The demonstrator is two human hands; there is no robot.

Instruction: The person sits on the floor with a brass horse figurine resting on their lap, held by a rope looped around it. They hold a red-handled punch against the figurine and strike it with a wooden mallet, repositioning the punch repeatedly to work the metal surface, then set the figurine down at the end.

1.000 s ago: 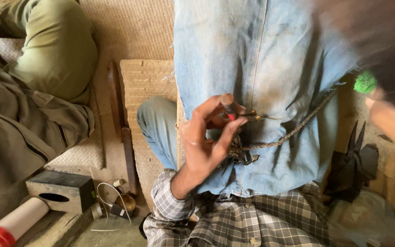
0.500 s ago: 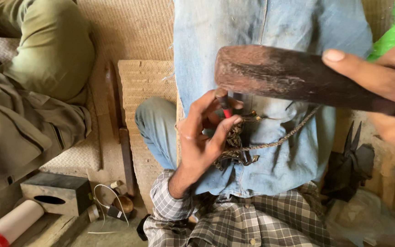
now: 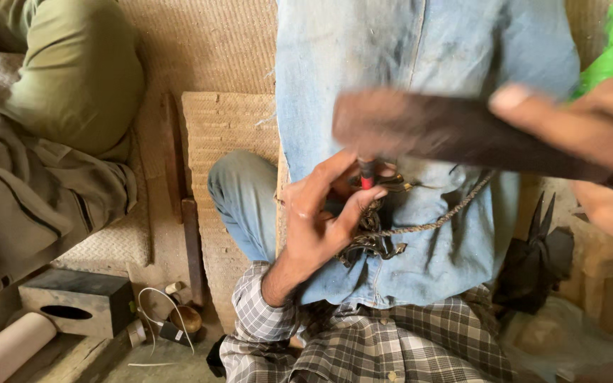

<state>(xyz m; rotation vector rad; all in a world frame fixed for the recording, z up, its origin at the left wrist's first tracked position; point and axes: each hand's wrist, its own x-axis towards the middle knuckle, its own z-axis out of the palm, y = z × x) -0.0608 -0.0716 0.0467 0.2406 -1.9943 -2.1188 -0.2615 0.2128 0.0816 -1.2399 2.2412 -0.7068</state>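
In the middle of the view, on a worn pale-blue denim cloth (image 3: 420,64) stretched over the lap, a small red-tipped tool (image 3: 367,174) stood upright, pinched between the thumb and fingertips of the left hand (image 3: 321,220), whose other fingers curled loosely around it, half open. Just beneath the tool lay a tangle of dark metal pieces (image 3: 370,237) tied with a thin brown cord (image 3: 441,220) that ran off to the right. Above the tool, the right hand (image 3: 583,135) was wrapped tight about the handle of a dark, blurred wooden mallet (image 3: 420,131), whose head hung directly over the tool's top. Near the right edge rested black pliers (image 3: 537,255). To the far left sat another person's olive-clad legs (image 3: 58,106), and at near left a dark wooden block (image 3: 79,301) and a white roll (image 3: 8,347).
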